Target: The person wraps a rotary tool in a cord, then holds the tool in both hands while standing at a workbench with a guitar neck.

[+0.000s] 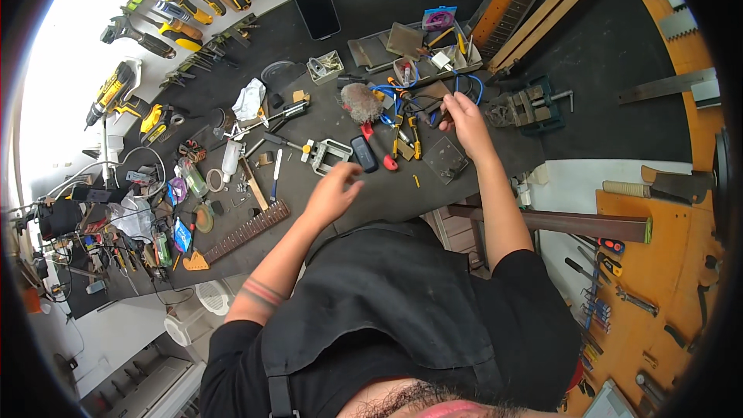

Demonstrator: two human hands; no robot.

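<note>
My left hand (334, 192) hovers over the near part of the dark bench, fingers loosely bent and apart, holding nothing I can see. Just beyond it lie a dark oblong case (364, 154) and a metal frame-shaped clamp (333, 156). Further right, my right hand (466, 122) is raised with its fingers drawn together; anything between them is too small or hidden to name. It is nearest to a blue cable (474, 87) and yellow-handled pliers (416, 139). A clear square plate (446, 159) lies to the near left of that hand. Beside the case sits a red rounded piece (390, 163).
A fuzzy grey ball (361, 103) and small parts boxes (325, 67) stand farther back. A fretted guitar neck (246, 229) lies left amid clutter. To the right is a small vise (534, 108). Hand tools and a yellow drill (116, 93) hang along the wall.
</note>
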